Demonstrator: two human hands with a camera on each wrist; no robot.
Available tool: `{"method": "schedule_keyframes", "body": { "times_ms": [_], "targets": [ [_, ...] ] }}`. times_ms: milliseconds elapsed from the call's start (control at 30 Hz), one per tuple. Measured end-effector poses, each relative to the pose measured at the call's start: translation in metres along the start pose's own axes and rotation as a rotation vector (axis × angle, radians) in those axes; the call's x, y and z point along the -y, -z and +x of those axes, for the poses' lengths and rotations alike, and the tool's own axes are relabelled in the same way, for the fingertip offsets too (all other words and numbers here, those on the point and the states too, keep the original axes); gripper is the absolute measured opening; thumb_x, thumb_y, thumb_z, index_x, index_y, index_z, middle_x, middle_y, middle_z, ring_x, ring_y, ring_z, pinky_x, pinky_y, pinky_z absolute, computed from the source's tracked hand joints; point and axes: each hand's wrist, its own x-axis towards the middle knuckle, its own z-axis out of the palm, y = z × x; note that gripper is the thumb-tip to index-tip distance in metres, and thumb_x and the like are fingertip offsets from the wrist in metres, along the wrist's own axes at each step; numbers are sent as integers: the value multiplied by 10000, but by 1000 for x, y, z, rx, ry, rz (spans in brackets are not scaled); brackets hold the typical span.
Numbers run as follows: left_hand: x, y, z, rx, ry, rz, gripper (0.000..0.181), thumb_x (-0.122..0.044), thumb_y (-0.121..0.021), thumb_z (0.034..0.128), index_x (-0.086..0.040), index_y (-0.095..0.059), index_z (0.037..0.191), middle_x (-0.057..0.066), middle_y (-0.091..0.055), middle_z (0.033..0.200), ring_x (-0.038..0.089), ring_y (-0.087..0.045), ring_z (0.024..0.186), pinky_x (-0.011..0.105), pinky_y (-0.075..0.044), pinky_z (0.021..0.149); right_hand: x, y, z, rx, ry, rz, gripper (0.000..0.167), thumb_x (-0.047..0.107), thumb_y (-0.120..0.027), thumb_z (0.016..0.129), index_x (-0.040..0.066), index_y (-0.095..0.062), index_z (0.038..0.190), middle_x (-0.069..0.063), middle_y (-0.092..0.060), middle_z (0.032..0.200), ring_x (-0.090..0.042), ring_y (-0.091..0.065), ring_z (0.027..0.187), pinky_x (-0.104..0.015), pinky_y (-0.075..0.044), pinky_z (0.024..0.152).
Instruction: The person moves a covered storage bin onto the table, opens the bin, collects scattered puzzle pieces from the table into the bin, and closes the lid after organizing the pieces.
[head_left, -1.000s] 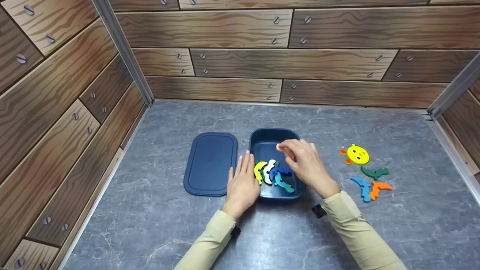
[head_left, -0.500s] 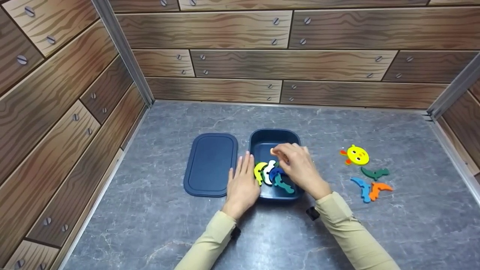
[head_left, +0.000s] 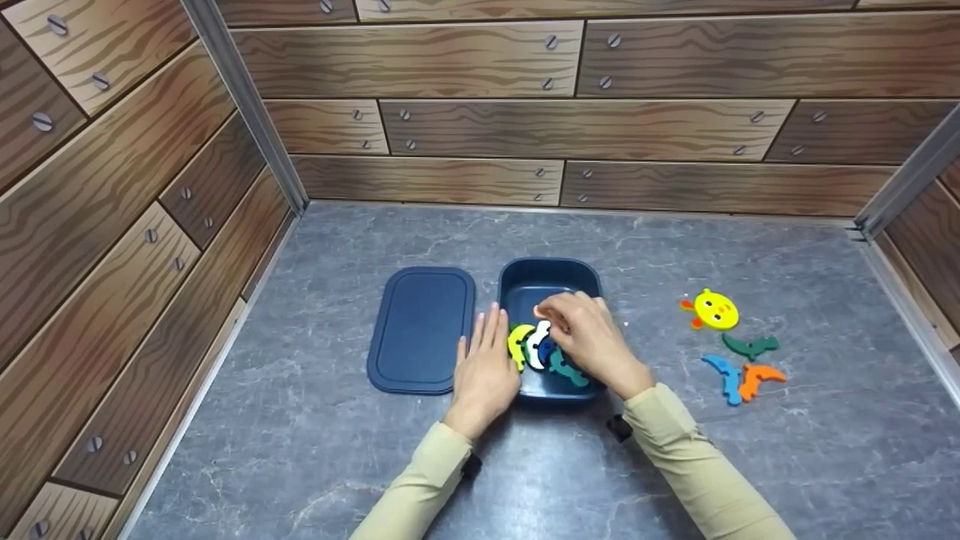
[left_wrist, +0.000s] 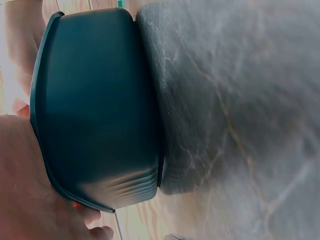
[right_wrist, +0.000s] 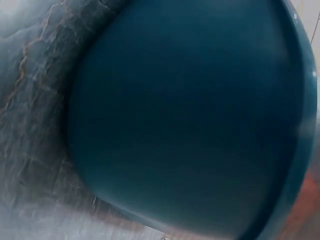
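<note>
Along the left edge of the box (head_left: 547, 262), the straight-fingered left hand (head_left: 486, 379) is best used as a light brace; the right hand (head_left: 589, 330) is curled over the right edge, its grip indiscernible. Pieces (head_left: 534, 349) inside, toward the near edge, should be left unknocked.

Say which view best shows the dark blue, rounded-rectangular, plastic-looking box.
Head view: it shows the box from above, inside and rim, though the right hand covers part. Left wrist shows its outer side and rim turned sideways; right wrist, just a close-up of outer wall and rim.
</note>
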Motion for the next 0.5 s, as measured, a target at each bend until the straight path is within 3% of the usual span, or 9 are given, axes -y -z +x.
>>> {"method": "schedule_keyframes", "body": {
  "times_ms": [67, 233, 500],
  "targets": [
    [0, 0, 0, 0, -2, -4, 654, -196, -471, 987, -128, -208, 1582, -26, -91, 1644, 218, -104, 1495, 531, -157, 1167, 1, 0, 0, 5, -6, -1, 208, 107, -749, 863, 128, -725, 1068, 19, -681, 962, -207, -543, 826, -386, -382, 725],
    [1, -1, 0, 8, -7, -2, 658, -201, -479, 994, -126, -196, 1584, -26, -81, 1645, 211, -88, 1496, 533, -153, 1168, 0, 4, -4, 8, -31, -12, 340, 205, -786, 856, 89, -701, 1163, -78, -644, 1219, -297, -563, 1020, -473, -420, 818],
    [0, 0, 0, 20, 5, 3, 663, -213, -474, 1002, -135, -173, 1588, -26, -71, 1647, 215, -84, 1498, 529, -140, 1171, -5, 20, -13, -37, -91, 12, 378, 182, -784, 852, 92, -684, 1205, -79, -615, 1271, -289, -538, 1076, -477, -385, 849]
  ]
}}
